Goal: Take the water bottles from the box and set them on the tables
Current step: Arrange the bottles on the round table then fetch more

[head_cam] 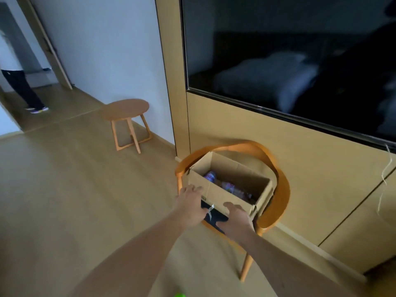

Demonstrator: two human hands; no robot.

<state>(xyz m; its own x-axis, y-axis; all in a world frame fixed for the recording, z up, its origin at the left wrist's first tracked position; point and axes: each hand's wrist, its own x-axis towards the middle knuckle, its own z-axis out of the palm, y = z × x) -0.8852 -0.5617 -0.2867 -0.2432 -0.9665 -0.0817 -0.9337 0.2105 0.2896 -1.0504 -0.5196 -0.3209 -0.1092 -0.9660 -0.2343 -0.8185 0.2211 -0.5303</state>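
Observation:
An open cardboard box (216, 192) sits on the seat of an orange wooden chair (280, 189) against the wall panel. Inside it lie water bottles with purple labels (230, 186), partly hidden by the box walls. My left hand (189, 199) rests with straight fingers against the box's near left corner. My right hand (234, 216) lies at the lower edge of the box's near wall, fingers relaxed. Neither hand holds a bottle. A small round wooden table (124, 108) stands by the white wall, further back on the left.
A large dark screen (289, 61) hangs on the wood panel above the chair. A person's legs (25, 91) show in the doorway at far left. Wood floor (64, 189) stretches between me and the round table.

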